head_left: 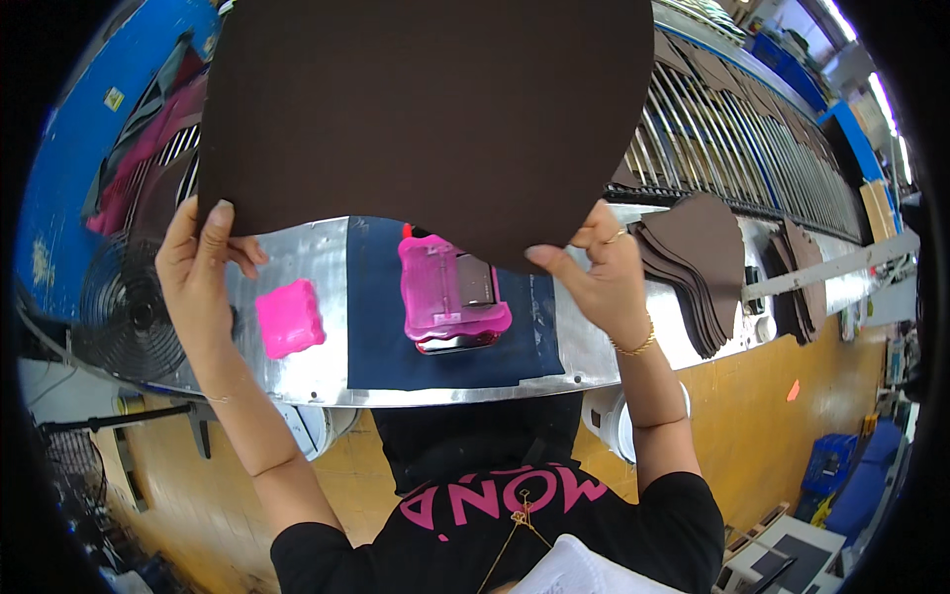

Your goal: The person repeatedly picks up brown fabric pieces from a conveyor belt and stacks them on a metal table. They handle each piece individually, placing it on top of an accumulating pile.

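A large dark brown sheet (426, 109), smooth and cut with a curved edge, is held up over the metal table (327, 376). My left hand (203, 262) pinches its lower left corner, thumb on top. At its lower right edge, my right hand (604, 277) grips it between thumb and fingers. Below the sheet, a pink translucent plastic holder (427, 287) with a dark block in it rests on a dark blue mat (386, 361); the sheet comes close above its far end. Nearest my left forearm lies a pink square block (289, 319) with wavy edges.
Stacked brown cut pieces (708, 257) lie right of my right hand, with more brown pieces (800, 272) beyond. A slatted metal rack (732, 139) runs along the far right. At the left stand a round wire guard (134, 312) and a blue panel (74, 188).
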The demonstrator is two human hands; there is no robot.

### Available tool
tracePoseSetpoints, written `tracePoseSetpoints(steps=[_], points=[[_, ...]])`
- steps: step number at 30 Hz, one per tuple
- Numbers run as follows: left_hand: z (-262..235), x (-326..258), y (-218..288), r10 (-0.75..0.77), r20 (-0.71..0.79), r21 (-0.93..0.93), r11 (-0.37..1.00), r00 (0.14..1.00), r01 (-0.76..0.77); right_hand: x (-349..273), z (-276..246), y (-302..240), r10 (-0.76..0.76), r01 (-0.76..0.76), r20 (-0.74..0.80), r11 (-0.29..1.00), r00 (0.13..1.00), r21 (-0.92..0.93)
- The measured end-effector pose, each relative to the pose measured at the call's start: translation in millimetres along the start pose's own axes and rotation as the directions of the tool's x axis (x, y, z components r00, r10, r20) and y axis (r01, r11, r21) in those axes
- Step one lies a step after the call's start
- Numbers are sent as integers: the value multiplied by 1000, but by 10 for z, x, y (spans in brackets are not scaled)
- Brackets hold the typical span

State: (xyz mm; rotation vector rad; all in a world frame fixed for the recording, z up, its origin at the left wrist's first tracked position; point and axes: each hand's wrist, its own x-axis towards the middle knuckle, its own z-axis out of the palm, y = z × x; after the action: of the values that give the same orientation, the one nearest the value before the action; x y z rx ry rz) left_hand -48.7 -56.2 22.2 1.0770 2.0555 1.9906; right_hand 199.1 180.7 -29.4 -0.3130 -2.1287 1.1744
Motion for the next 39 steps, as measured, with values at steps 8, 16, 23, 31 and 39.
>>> tracePoseSetpoints(steps=[8,16,23,31,39], points=[[-527,-53,32,94,-150,222,973,984,-59,128,494,115,-210,232,131,955,969,-185],[-483,-326,-323,-115,-65,175,977,991,125,27,352,202,-341,367,136,873,930,-321],[132,-394,-494,-279,253,183,954,926,238,-440,-141,552,-141,179,115,876,983,-447],[910,-237,-289,91,559,346,878,824,-332,-1202,-751,896,252,-317,-246,907,936,-276],[1621,-121,-226,310,728,138,808,612,-573,-1410,-1524,634,168,-312,-521,928,837,-203]])
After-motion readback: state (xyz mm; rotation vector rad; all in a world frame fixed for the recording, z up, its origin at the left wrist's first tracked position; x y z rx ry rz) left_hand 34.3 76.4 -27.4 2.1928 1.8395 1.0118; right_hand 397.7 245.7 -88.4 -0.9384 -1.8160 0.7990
